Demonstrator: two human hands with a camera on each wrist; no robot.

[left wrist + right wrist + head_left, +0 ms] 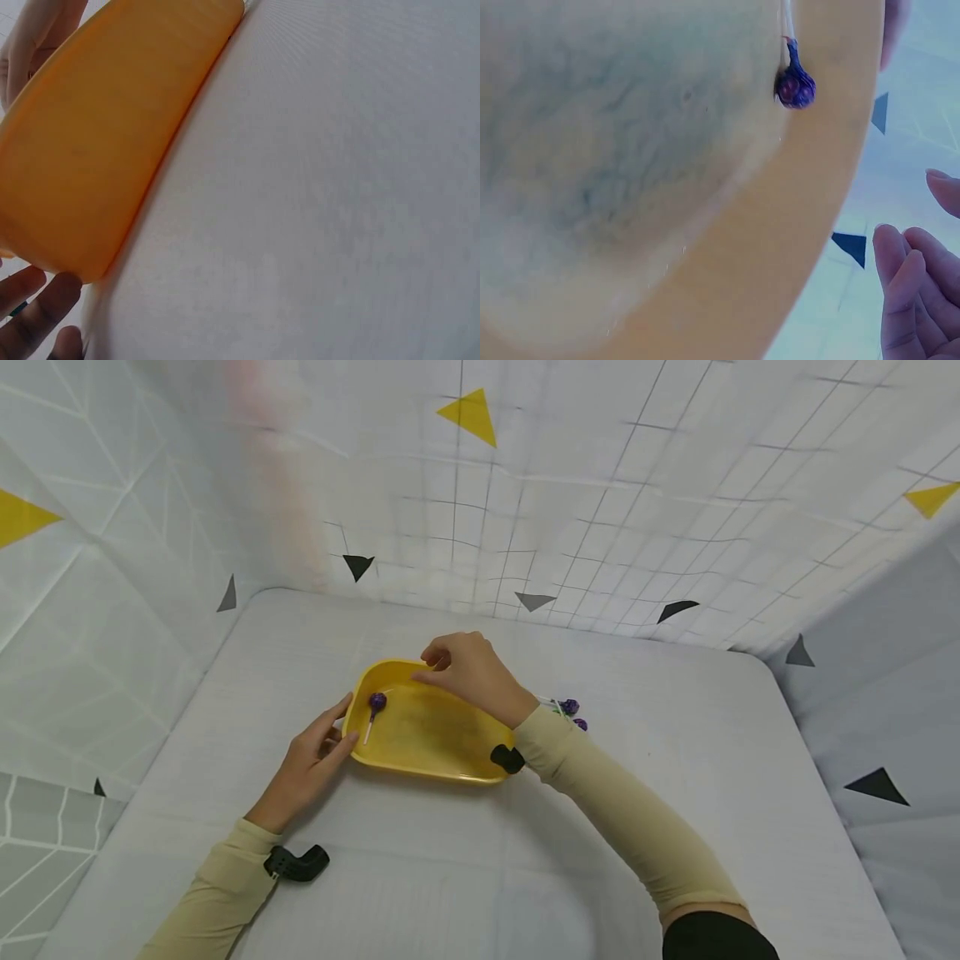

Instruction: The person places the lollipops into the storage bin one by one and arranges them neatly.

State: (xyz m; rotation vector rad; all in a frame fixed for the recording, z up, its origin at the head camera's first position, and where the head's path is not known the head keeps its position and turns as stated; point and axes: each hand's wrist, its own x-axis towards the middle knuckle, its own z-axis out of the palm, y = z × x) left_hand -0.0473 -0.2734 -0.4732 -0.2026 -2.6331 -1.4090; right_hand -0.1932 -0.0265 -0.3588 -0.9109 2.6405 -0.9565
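A yellow tray (431, 774) stands on the white table. One lollipop in a purple wrapper (377, 702) lies inside at its left end, stick toward the front; the right wrist view also shows this lollipop (795, 86). My left hand (311, 768) rests against the tray's left end, with fingertips (64, 289) touching the outer wall. Over the tray's back rim hovers my right hand (472, 668), fingers loosely bent and thumb apart, with nothing between them. More purple lollipops (570, 707) lie right of the tray, partly hidden by my right wrist.
White sheeting with grid lines and coloured triangles (472, 417) rises behind and beside the table (675, 793). Each sleeve carries a dark wrist device, the left one (298, 863) over the table and the right one (507, 758) over the tray's right end.
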